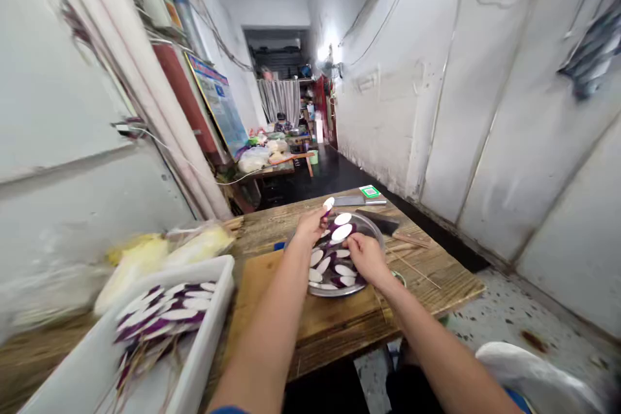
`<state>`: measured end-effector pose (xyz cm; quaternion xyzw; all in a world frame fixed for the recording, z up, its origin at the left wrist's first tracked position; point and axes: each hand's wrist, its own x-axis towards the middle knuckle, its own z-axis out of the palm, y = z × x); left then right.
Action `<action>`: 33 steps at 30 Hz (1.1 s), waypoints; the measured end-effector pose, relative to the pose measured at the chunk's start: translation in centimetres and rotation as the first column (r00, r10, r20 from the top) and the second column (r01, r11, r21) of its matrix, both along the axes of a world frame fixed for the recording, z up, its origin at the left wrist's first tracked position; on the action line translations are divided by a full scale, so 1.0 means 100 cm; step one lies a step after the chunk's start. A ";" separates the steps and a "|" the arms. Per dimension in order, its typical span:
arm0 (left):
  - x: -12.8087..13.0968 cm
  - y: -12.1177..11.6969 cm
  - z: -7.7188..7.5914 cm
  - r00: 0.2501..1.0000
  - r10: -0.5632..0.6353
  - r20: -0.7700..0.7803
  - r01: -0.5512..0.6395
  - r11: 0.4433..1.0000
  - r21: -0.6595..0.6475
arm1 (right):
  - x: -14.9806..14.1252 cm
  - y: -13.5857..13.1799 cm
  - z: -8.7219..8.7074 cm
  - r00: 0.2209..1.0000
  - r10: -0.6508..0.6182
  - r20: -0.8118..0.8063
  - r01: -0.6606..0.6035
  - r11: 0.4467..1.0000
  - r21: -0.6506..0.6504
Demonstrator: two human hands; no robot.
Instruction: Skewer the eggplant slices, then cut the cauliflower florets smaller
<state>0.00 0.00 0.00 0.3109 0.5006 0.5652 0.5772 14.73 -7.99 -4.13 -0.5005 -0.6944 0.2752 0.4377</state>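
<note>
A metal bowl (371,228) of white, purple-edged eggplant slices (342,231) sits on a wooden cutting board (272,284). My left hand (310,225) is closed in a pinch on one eggplant slice (328,204), lifted above the bowl's far left rim. My right hand (366,255) reaches into the bowl with fingers curled over the slices; what it grips is hidden. A white tray (213,323) at the near left holds skewered eggplant slices (167,314).
A cleaver (376,221) and thin bamboo skewers (412,265) lie on the wooden table (451,281) right of the bowl. Bagged pale food (160,252) is at the left. A white wall runs along the right; a corridor with stalls lies ahead.
</note>
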 end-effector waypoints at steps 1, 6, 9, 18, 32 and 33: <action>0.000 0.000 0.001 1.000 0.004 0.024 -0.003 1.000 -0.010 | -0.001 -0.001 0.000 1.000 0.009 0.006 -0.009 1.000 0.000; -0.003 0.002 0.006 0.994 0.044 0.096 -0.039 0.997 -0.062 | -0.002 -0.004 0.002 0.999 0.053 0.008 -0.053 0.999 0.000; -0.005 0.004 0.006 0.993 0.036 0.116 -0.026 0.996 -0.082 | -0.002 -0.003 0.002 0.998 0.069 0.000 -0.069 0.998 -0.002; -0.007 0.005 0.007 0.973 0.030 0.231 -0.011 0.997 -0.081 | -0.003 0.000 -0.002 0.996 0.078 -0.030 -0.078 0.997 0.014; -0.007 0.005 0.007 0.968 0.033 0.247 -0.011 0.996 -0.092 | -0.002 -0.002 -0.001 0.997 0.064 -0.040 -0.063 0.998 0.013; -0.007 0.005 0.007 0.968 0.042 0.247 -0.018 0.995 -0.096 | -0.002 -0.002 0.000 0.997 0.062 -0.037 -0.061 0.998 0.010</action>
